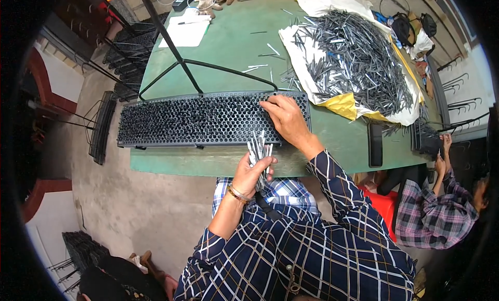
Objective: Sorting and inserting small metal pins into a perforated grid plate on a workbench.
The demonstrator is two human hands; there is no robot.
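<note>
A long black perforated block (223, 125) lies across the near edge of the green table. Short dark pegs or strips stand thickly in its left half, and many holes toward the right show bare. In front of the block, my left hand (250, 172) is closed around a bunch of thin grey-silver strips (258, 148), their ends pointing up. Over the right part of the block, my right hand (288, 118) bends down with its fingers pinched at the holes. What those fingertips hold, if anything, is hidden.
A black metal frame (182, 61) rises behind the block. An open white-and-yellow sack (332, 106) carries a large heap of dark strips (358, 62). A black phone (375, 145) lies near the table edge. At right, another person's hands (443, 155) work on a similar block.
</note>
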